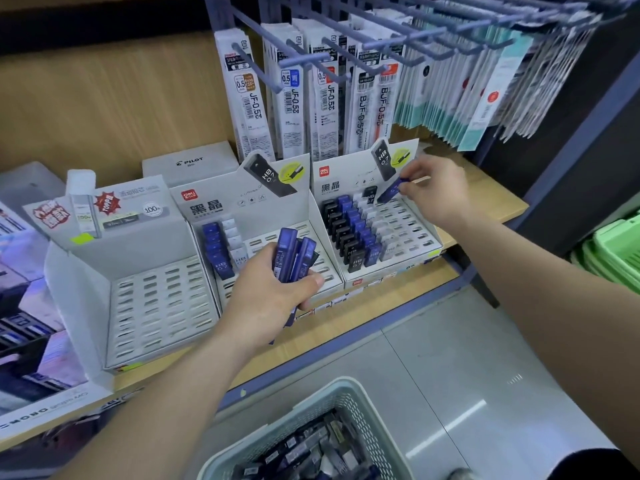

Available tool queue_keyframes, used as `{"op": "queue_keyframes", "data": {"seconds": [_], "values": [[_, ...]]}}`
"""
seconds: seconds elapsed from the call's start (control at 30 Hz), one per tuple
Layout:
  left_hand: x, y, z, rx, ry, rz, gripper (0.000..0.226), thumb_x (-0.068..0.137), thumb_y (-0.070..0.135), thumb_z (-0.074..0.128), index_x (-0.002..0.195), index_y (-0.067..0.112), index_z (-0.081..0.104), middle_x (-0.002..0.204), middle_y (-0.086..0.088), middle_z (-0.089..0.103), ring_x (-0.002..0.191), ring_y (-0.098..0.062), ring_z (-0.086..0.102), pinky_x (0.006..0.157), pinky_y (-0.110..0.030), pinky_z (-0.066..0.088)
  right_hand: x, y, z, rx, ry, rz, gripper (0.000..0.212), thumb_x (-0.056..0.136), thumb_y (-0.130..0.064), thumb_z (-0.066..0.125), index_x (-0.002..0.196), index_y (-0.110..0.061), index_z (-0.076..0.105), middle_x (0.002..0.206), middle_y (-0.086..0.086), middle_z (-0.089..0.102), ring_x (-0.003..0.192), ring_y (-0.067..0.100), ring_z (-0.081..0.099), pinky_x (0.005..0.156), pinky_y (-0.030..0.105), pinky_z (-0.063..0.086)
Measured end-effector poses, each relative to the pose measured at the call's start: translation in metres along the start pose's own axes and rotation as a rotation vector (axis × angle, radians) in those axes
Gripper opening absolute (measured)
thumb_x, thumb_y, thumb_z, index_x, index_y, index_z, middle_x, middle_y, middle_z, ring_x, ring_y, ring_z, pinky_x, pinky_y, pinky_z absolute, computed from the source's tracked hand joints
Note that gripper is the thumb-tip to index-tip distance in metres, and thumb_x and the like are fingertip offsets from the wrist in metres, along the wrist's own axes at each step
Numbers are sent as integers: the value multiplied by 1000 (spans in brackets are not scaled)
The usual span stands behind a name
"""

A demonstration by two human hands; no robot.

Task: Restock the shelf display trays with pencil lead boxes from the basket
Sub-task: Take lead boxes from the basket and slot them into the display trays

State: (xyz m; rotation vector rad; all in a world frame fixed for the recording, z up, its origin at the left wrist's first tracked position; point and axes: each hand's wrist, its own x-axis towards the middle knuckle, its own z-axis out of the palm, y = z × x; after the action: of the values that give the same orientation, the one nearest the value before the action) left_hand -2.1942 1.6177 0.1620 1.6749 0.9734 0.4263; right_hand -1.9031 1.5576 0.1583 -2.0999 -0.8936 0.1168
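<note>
A bunch of blue lead boxes is being gripped in the left hand over the middle tray; one blue box is being pinched by the right hand above the right tray. More are lying in the basket below.

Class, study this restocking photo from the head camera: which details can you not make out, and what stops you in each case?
- Head view: how many blue boxes the left hand holds; its fingers cover them.
- Basket: cut off by the bottom edge, contents blurred.
- Blue box in the right hand: label too small to read.
- Far-left shelf goods: blurred.
</note>
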Motion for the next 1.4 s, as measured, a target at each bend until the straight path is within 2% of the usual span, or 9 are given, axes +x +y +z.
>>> {"op": "queue_keyframes", "data": {"seconds": [0.17, 0.27, 0.47, 0.7, 0.93, 1.07, 1.17, 1.3, 1.4], "values": [[-1, -3, -7, 9, 5, -3, 21, 85, 26, 78, 98, 24, 62, 86, 2, 74, 60, -11, 64, 55, -27, 52, 3, 0, 14, -72, -7, -36, 13, 90, -7, 69, 102, -13, 71, 93, 1, 66, 82, 16, 61, 74, 19, 41], [-1, -3, -9, -3, 11, -12, 21, 85, 26, 78, 99, 25, 62, 88, 2, 75, 60, -10, 65, 57, -28, 53, 3, 0, 13, -114, -45, -62, 13, 92, -6, 67, 103, -11, 72, 96, 4, 68, 85, 20, 64, 74, 24, 45], [-3, 0, -7, -1, 3, -23, 22, 85, 27, 77, 100, 24, 62, 86, -4, 75, 61, -12, 65, 70, -43, 59, 6, 3, 20, -121, -8, -84, 16, 96, -8, 62, 107, -15, 71, 95, 9, 69, 83, 23, 66, 76, 34, 56], [-4, -1, -8, -5, 8, -21, 22, 86, 26, 77, 101, 24, 62, 88, 1, 75, 59, -9, 65, 62, -30, 55, 10, 9, 21, -219, -44, -167, 17, 95, -4, 60, 106, -11, 71, 93, 12, 71, 85, 26, 67, 82, 32, 55], [-3, -1, -7, 4, -8, -15, 21, 86, 26, 77, 100, 24, 61, 86, -3, 75, 60, -11, 64, 64, -31, 55, 9, 14, 30, -228, -77, -199, 21, 96, -10, 61, 114, -14, 72, 93, 8, 71, 87, 25, 67, 85, 32, 55], [-4, -1, -7, -15, -9, -17, 22, 86, 26, 77, 101, 25, 61, 87, 0, 75, 60, -10, 65, 66, -36, 57, 5, 18, 28, -239, -134, -136, 31, 98, -14, 56, 126, -20, 68, 101, 5, 69, 83, 24, 67, 77, 29, 56], [-4, -3, -9, -16, -1, -19, 22, 86, 28, 77, 101, 25, 62, 87, -4, 75, 61, -13, 65, 66, -38, 58, -1, 4, 17, -220, -66, -142, 27, 96, -17, 59, 120, -16, 70, 109, 5, 68, 89, 17, 65, 85, 29, 53], [-6, -1, -9, -39, -11, -10, 22, 86, 27, 78, 98, 21, 60, 67, 2, 70, 58, -12, 61, 56, -27, 51, -41, -27, 2, -88, -79, -102, 9, 94, -20, 63, 95, -22, 72, 93, -9, 68, 75, 5, 62, 65, 18, 50], [-11, 1, -6, -45, -55, -4, 26, 85, 24, 79, 99, 15, 58, 58, 3, 64, 49, -9, 56, 53, -26, 48, -83, -53, 1, 126, -217, -12, 12, 93, -20, 64, 86, -24, 72, 85, -7, 72, 71, 7, 65, 66, 21, 50]]}}
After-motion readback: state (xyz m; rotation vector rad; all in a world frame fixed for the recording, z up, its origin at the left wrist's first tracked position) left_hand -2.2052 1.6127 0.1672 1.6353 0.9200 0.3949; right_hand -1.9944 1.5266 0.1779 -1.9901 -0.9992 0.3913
